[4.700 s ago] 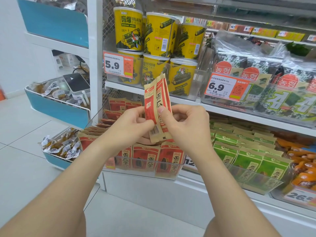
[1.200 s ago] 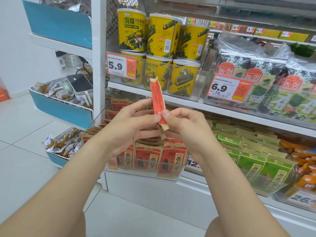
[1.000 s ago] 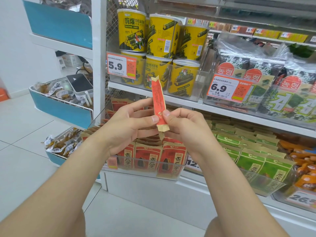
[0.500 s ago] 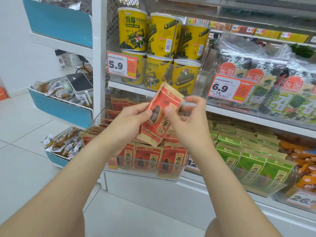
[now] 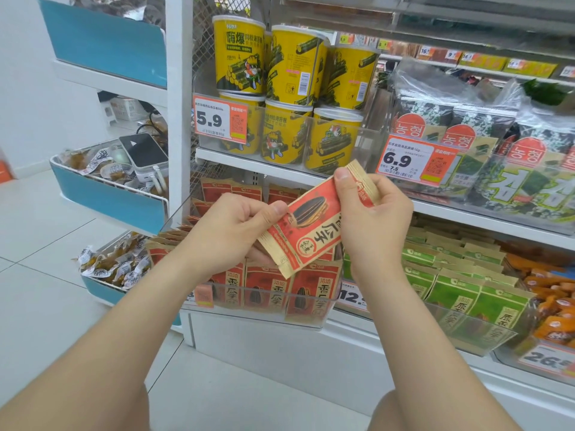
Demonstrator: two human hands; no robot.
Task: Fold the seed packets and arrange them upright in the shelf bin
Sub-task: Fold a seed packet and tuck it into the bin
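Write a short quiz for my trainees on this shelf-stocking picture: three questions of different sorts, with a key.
1. True or false: the left hand and the right hand both grip the red paper seed packet.
2. What stands upright in the clear plastic shelf bin beneath the hands? A. matching red packets B. green packets C. glass bottles
3. Fill in: the orange-and-white price tag in front of the yellow cylindrical tubs reads ___.
Key: 1 true; 2 A; 3 5.9.
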